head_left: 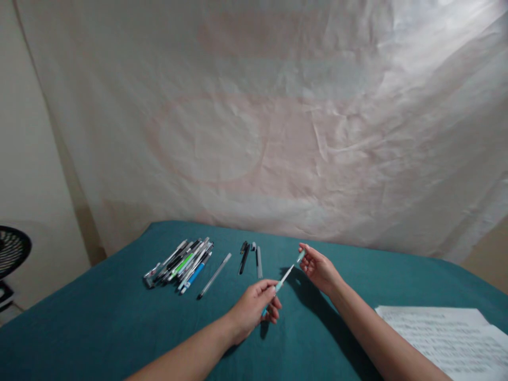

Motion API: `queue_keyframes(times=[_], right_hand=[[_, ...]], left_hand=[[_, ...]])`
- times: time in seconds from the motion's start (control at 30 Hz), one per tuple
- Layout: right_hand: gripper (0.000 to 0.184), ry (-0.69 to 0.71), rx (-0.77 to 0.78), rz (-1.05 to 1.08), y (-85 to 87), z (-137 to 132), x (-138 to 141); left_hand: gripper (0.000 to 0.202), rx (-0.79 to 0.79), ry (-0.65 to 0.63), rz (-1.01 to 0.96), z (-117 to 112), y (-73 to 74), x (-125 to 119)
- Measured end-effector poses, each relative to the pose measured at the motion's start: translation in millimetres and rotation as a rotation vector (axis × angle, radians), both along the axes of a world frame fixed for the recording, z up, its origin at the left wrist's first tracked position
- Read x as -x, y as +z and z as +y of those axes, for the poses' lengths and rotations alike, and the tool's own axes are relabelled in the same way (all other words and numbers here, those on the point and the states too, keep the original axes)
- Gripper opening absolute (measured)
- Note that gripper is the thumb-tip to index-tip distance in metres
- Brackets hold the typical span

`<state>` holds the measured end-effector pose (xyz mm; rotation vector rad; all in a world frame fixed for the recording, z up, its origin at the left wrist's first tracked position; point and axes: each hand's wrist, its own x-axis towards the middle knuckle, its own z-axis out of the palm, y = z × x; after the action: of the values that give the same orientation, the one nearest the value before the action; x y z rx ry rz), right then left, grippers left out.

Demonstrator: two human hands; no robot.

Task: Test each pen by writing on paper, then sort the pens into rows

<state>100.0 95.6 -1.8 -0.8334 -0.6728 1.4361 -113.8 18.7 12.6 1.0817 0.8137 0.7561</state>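
My left hand point(256, 307) is closed around the barrel of a light blue pen point(278, 286), low over the cloth near the middle. A thin whitish length point(289, 272) of the pen points up and right out of that hand. At its far end, my right hand point(317, 269) pinches a short light blue pen piece point(301, 256) between thumb and fingertips. Whether this piece touches the thin length is too small to tell. Left of my hands lie a clear-barrelled pen point(259, 262) with a cap point(253, 246) beside it, and a black pen point(244, 259).
A heap of pens point(186, 264), mostly clear and black with green and blue ones, lies on the left of the green cloth point(130, 317). One clear pen point(215, 276) lies beside it. Written paper sheets point(444, 328) are at right. A black fan point(14, 251) stands far left.
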Motion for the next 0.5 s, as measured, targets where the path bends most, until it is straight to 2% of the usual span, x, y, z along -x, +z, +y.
queue_keyframes(times=[0.13, 0.3, 0.5], right_hand=[[0.027, 0.079, -0.052, -0.058, 3.8, -4, 5], [0.033, 0.179, -0.125, -0.174, 12.5, -11, 15], [0.04, 0.211, -0.169, -0.334, 12.6, -4, 26]], left_hand=[[0.031, 0.026, 0.037, -0.014, 0, 0.4, 1], [0.028, 0.009, 0.084, -0.084, 3, -8.5, 1], [0.031, 0.014, 0.133, -0.142, 5, -16.9, 2]])
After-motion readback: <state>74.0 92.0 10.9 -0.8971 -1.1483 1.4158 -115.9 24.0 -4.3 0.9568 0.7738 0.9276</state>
